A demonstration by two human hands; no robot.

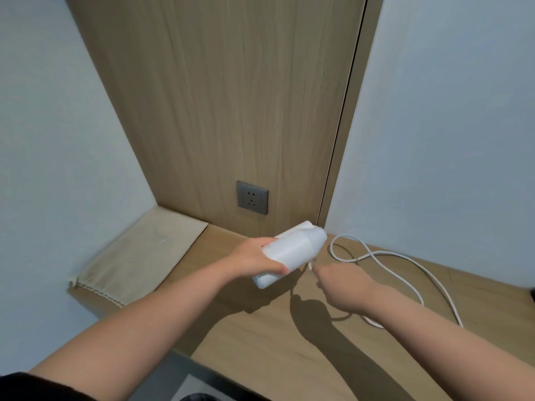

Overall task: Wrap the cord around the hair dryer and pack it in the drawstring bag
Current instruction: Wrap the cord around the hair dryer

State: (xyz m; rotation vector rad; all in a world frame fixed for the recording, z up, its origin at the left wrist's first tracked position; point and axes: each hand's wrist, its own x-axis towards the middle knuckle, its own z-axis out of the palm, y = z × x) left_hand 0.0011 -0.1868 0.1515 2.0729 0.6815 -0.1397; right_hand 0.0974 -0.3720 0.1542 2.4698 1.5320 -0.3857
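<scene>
Holding the hair dryer (292, 251) up off the counter (260, 351), the left hand (257, 259) has its fingers and thumb curled round the body, so I'd say this is the very start of the wrapping step. The right hand (343, 286) sits just beside the dryer's near end, curled in and apparently pinching the cord (331, 247) where it comes out. It's blurry there, so don't quote me.

The rest of the cord lies in loose loops on the counter to the right, with nothing wound on that I can see. The next move probably calls for taking the cord round the body turn by turn while slack feeds in from the right.

The bag (139, 256) lies flat at the far left against the wall. Walls hem in both sides, the socket (252, 198) panel closes off the far end, and the counter edge drops off at the near left. The open room is mid-counter.
</scene>
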